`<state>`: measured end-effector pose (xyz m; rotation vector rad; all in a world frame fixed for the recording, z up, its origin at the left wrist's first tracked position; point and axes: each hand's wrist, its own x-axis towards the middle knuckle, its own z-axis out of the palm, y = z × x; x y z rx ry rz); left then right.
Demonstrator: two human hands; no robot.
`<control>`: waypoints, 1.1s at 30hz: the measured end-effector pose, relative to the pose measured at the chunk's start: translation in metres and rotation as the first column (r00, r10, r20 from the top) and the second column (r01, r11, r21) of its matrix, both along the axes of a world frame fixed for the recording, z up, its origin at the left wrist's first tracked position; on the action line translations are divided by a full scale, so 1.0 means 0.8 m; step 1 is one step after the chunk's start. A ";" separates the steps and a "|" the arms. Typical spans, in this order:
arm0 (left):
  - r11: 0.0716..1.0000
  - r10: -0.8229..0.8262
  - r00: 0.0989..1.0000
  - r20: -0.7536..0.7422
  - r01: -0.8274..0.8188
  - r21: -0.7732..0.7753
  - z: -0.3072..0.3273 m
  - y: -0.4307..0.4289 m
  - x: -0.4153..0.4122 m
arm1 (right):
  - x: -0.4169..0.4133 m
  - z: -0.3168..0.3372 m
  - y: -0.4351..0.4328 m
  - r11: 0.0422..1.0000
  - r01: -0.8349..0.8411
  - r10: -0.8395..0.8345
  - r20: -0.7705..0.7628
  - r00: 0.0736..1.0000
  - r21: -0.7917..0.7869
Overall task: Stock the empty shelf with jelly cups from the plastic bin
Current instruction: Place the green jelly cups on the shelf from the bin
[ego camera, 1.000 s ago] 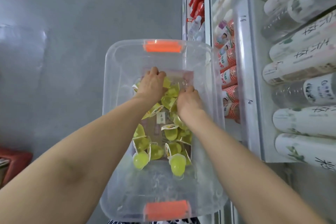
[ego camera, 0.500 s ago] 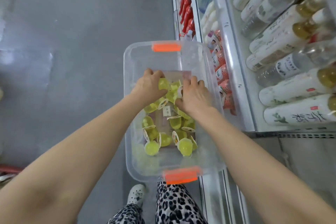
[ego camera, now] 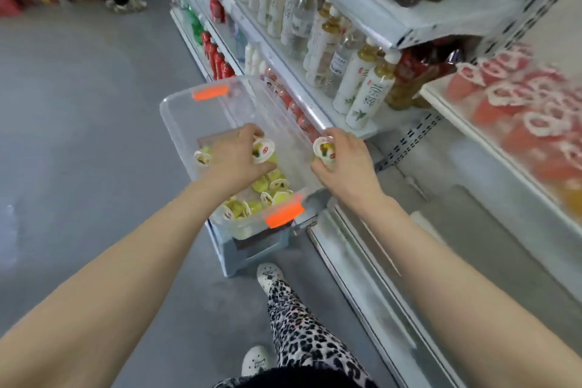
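Raised from the plastic bin at centre frame, no longer digging: left hand gripping several jelly cups, right hand gripping one. Likely bound for the empty shelf at right; more left in bin.

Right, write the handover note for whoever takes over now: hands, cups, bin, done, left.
Left hand: grips green jelly cups above the plastic bin.
Right hand: grips a single cup beyond the bin's right rim, towards the shelving.
Bin sits on a grey stool; remaining cups lie inside.
Done: both hands loaded; no green cup visible on a shelf.
Left: set the held cups on the lower shelf, which looks bare, then repeat until the bin empties.
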<state>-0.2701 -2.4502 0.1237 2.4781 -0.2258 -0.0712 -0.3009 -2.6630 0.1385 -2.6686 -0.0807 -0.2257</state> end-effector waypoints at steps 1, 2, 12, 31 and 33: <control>0.999 -0.042 0.999 0.013 0.042 -0.002 0.013 -0.014 -0.009 | -0.019 0.012 -0.014 1.000 0.029 -0.029 0.025 0.999 -0.003; 0.996 -0.082 0.996 0.023 0.082 -0.017 0.025 -0.029 -0.018 | -0.037 0.023 -0.029 0.998 0.059 -0.059 0.053 0.997 -0.005; 0.868 -0.463 0.861 0.212 0.489 -0.088 0.132 -0.208 -0.089 | -0.200 0.133 -0.187 0.918 0.388 -0.355 0.269 0.895 -0.079; 0.497 -0.736 0.493 0.464 0.859 -0.123 0.228 -0.586 -0.339 | -0.571 0.242 -0.474 0.535 0.836 -0.810 0.361 0.463 0.127; 0.481 -0.741 0.484 0.465 0.866 -0.134 0.230 -0.621 -0.368 | -0.612 0.247 -0.510 0.482 0.865 -0.842 0.349 0.412 0.140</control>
